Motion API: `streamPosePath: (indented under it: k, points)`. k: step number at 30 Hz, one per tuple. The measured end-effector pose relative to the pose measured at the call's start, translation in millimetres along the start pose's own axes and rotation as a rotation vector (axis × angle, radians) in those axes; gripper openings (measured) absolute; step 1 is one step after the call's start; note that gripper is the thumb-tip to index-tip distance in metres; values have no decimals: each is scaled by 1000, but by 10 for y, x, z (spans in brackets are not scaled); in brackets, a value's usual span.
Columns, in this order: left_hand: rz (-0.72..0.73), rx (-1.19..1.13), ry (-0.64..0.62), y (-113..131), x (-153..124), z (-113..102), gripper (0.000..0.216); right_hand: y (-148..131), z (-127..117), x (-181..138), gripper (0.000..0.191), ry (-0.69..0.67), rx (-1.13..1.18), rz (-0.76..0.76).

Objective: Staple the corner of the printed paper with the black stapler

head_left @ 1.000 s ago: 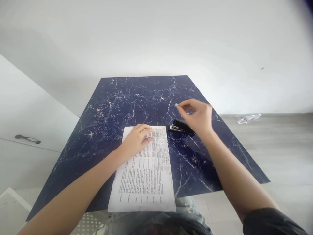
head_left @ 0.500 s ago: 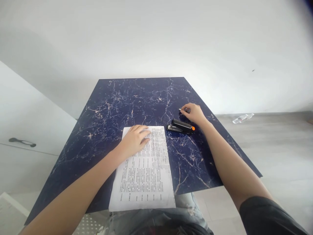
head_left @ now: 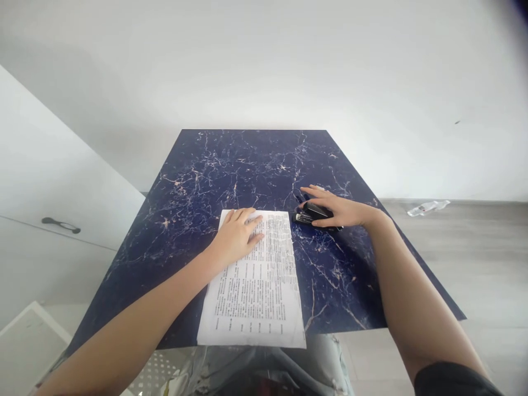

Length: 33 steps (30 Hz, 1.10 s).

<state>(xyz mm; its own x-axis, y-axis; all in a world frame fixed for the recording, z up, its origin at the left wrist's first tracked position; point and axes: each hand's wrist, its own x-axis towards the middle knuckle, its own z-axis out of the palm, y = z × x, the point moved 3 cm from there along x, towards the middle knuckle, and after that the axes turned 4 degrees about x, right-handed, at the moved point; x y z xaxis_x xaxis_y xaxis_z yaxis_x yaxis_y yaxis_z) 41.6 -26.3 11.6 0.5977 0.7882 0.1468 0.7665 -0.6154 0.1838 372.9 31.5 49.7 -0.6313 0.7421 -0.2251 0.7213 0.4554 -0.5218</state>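
Observation:
A sheaf of printed white paper (head_left: 259,302) lies on the dark blue marbled table (head_left: 247,159), its lower end reaching past the front edge. My left hand (head_left: 239,236) rests flat across its upper left part, fingers apart. To the right of the paper lies a black stapler (head_left: 315,212). Over it reaches my right hand (head_left: 342,209), fingers stretched along the far side and the thumb along the near side, not closed round it. The hand covers the stapler's rear end. A small pale spot shows behind the fingers; what it is, I cannot make out.
A white wall rises behind the table. On the left stands a white cabinet with a dark handle (head_left: 61,225). A crumpled clear plastic piece (head_left: 429,208) lies on the grey floor to the right. Below the front edge my legs show.
My right hand has come toward me from behind the stapler, opening from a pinch on a small pale item to spread over the stapler. The view has shifted slightly; my left hand stays on the paper.

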Motion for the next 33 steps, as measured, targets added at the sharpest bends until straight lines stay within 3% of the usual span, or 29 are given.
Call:
streamPosePath:
  k: [2, 6, 12, 15, 17, 22, 25, 27, 31, 33]
  points:
    - [-32, 5, -1, -12, 0, 25, 50, -106, -3, 33, 53, 12, -2, -34]
    - [-47, -10, -15, -56, 5, 72, 53, -188, 3, 40, 49, 12, -17, -44]
    - [-53, -7, 47, -13, 45, 142, 52, -259, -26, -20, 42, 165, -36, 98]
    - [-63, 33, 81, 47, 91, 166, 50, -608, 25, -4, 36, 280, 96, 35]
    - [-71, 41, 92, 38, 127, 156, 48, -921, 167, 56, 31, 223, 143, -61]
    - [-218, -52, 204, -319, 184, 24, 47, -1430, 590, 245, 21, 187, 48, -299]
    - [-348, -95, 309, -595, 178, -37, 41, -1436, 728, 294, 11, 99, 72, -374]
    - [-403, -109, 328, -699, 169, -33, 37, -1347, 729, 276, 15, 22, 59, -290]
    - [-403, -118, 315, -749, 166, -4, 34, -1069, 529, 130, 28, -111, 102, -173]
    - [-401, -153, 333, -787, 171, -17, 34, -837, 355, 61, 31, -66, 219, -189]
